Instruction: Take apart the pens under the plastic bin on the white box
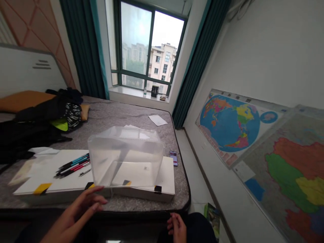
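Observation:
A clear plastic box point(101, 162) sits on two white flat cartons point(168, 172) on the mattress. My left hand point(84, 209) is at the box's near left corner, fingers stretched out and apart, the index fingertip at its lower edge. I cannot tell whether that fingertip touches the plastic. Over my lap, in front of the mattress edge, my right hand point(177, 226) has its fingers curled in, with nothing visible in them. Several pens point(73, 166), blue, red and black, lie in a bunch on the left carton, against the box's left side.
A phone point(173, 158) lies right of the cartons, and a white paper point(158, 120) farther back. Dark clothes point(40, 114) are heaped at the left. Beyond the mattress are a window sill point(131, 94) and a wall with a world map point(230, 121).

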The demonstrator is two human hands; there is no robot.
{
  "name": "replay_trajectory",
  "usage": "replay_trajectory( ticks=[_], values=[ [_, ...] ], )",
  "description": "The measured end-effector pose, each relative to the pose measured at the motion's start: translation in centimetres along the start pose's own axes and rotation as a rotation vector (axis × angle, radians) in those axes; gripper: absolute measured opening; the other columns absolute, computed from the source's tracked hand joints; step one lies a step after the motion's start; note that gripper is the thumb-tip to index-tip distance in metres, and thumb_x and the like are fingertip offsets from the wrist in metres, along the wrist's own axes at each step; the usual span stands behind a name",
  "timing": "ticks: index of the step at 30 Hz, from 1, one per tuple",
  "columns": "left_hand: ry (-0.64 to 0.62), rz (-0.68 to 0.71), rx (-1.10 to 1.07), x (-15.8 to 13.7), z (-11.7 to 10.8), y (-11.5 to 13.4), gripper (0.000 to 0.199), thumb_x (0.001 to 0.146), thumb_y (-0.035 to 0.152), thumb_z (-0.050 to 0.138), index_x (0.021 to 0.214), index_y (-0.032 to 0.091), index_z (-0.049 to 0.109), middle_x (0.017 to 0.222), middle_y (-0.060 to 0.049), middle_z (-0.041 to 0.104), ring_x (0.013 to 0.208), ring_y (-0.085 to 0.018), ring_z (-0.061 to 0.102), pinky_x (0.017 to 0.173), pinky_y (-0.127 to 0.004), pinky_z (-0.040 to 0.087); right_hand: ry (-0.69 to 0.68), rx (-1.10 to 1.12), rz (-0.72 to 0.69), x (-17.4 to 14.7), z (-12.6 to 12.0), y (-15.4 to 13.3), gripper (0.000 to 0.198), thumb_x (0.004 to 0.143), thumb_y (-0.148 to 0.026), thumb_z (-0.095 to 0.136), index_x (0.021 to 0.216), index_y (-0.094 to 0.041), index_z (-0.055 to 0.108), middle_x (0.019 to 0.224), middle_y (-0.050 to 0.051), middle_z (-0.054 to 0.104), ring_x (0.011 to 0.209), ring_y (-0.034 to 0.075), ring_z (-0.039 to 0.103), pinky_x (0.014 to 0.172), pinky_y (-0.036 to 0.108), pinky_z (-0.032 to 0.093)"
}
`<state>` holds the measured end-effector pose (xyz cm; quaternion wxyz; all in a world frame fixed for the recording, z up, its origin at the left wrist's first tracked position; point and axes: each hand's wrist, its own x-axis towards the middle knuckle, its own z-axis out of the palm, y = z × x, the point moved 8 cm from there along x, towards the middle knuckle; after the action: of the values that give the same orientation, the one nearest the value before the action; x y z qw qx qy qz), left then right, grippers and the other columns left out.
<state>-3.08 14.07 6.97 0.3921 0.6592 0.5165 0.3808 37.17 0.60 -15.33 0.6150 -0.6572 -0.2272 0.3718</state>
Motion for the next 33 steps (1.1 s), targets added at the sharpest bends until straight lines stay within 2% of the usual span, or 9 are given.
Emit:
replay_trajectory(
  ticks=[3, 7, 10, 13, 16, 19, 23, 26, 33],
  values=[
    [-0.036, 0.040, 0.188, 2.0, -2.6, 0.1, 0.049, 0.079, 0.052, 0.055, 0.121, 0.026, 0.053, 0.107, -0.004, 0.066, 0.097, -0.022, 0.063, 0.079, -0.031, 0.054, -0.063, -0.077, -0.097, -1.7, 1.9, -2.7, 0.052, 0.073, -0.064, 0.058, 0.085, -0.015, 0.065, 0.061, 0.004, 0.059, 0.048, 0.014, 0.054, 0.037, 0.021, 0.040],
    [-0.068, 0.062, 0.383, 2.4, -3.9, 0.6, 0.040, 0.084, 0.050, 0.046, 0.111, 0.023, 0.059, 0.101, -0.005, 0.067, 0.093, -0.021, 0.063, 0.077, -0.029, 0.051, -0.260, -0.267, -0.370, -4.4, 7.4, -11.1, 0.035, 0.087, -0.047, 0.049, 0.094, -0.017, 0.064, 0.069, 0.005, 0.063, 0.059, 0.017, 0.059, 0.054, 0.025, 0.048],
    [-0.161, 0.014, 0.445, 1.1, -2.5, 1.1, 0.044, 0.085, 0.044, 0.045, 0.124, 0.023, 0.050, 0.091, -0.004, 0.067, 0.080, -0.018, 0.063, 0.076, -0.028, 0.048, -0.382, -0.420, -0.655, -5.3, 12.9, -18.2, 0.028, 0.090, -0.038, 0.046, 0.100, -0.018, 0.063, 0.082, 0.008, 0.066, 0.075, 0.020, 0.062, 0.068, 0.029, 0.051],
    [-0.407, -0.022, 0.327, -1.3, 0.7, 1.5, 0.055, 0.086, 0.042, 0.046, 0.136, 0.024, 0.036, 0.100, -0.005, 0.065, 0.078, -0.014, 0.061, 0.073, -0.025, 0.047, -0.466, -0.614, -0.937, -5.2, 18.7, -21.9, 0.027, 0.090, -0.035, 0.045, 0.106, -0.021, 0.062, 0.111, 0.011, 0.062, 0.107, 0.024, 0.055, 0.094, 0.038, 0.043],
    [-0.603, -0.019, 0.291, -3.4, 2.6, 1.7, 0.062, 0.082, 0.044, 0.052, 0.138, 0.027, 0.033, 0.108, -0.005, 0.063, 0.079, -0.014, 0.060, 0.074, -0.025, 0.046, -0.563, -0.889, -1.052, -3.8, 23.5, -20.1, 0.042, 0.089, -0.041, 0.046, 0.126, -0.023, 0.053, 0.140, 0.010, 0.042, 0.131, 0.027, 0.034, 0.107, 0.045, 0.029],
    [-0.533, -0.021, 0.468, -2.7, 1.1, 0.5, 0.048, 0.080, 0.045, 0.055, 0.124, 0.028, 0.051, 0.102, -0.002, 0.065, 0.080, -0.015, 0.060, 0.074, -0.026, 0.045, -0.579, -1.155, -0.897, -0.5, 25.6, -15.6, 0.055, 0.090, -0.051, 0.038, 0.139, -0.024, 0.040, 0.149, 0.008, 0.030, 0.137, 0.030, 0.023, 0.108, 0.049, 0.023],
    [-0.306, -0.099, 0.724, 2.1, -3.4, -2.9, 0.027, 0.081, 0.042, 0.053, 0.101, 0.027, 0.064, 0.092, -0.001, 0.068, 0.083, -0.018, 0.061, 0.074, -0.027, 0.044, -0.550, -1.271, -0.808, 1.8, 25.9, -12.2, 0.057, 0.092, -0.055, 0.030, 0.142, -0.027, 0.034, 0.152, 0.006, 0.022, 0.140, 0.030, 0.013, 0.109, 0.052, 0.012],
    [-0.165, -0.099, 0.846, 7.4, -5.5, -5.1, 0.028, 0.083, 0.037, 0.052, 0.103, 0.023, 0.064, 0.099, -0.005, 0.067, 0.093, -0.021, 0.061, 0.079, -0.029, 0.045, -0.513, -1.264, -0.849, 1.6, 25.8, -12.1, 0.057, 0.092, -0.056, 0.028, 0.142, -0.028, 0.034, 0.152, 0.005, 0.021, 0.140, 0.029, 0.012, 0.109, 0.051, 0.011],
    [-0.117, 0.000, 1.069, 15.5, -3.6, -8.7, 0.028, 0.083, 0.020, 0.047, 0.106, 0.016, 0.063, 0.115, -0.013, 0.058, 0.101, -0.023, 0.057, 0.087, -0.033, 0.043, -0.441, -1.215, -0.946, 0.4, 25.0, -13.1, 0.066, 0.085, -0.065, 0.037, 0.140, -0.029, 0.037, 0.151, 0.006, 0.026, 0.139, 0.030, 0.016, 0.110, 0.049, 0.011]
  ],
)
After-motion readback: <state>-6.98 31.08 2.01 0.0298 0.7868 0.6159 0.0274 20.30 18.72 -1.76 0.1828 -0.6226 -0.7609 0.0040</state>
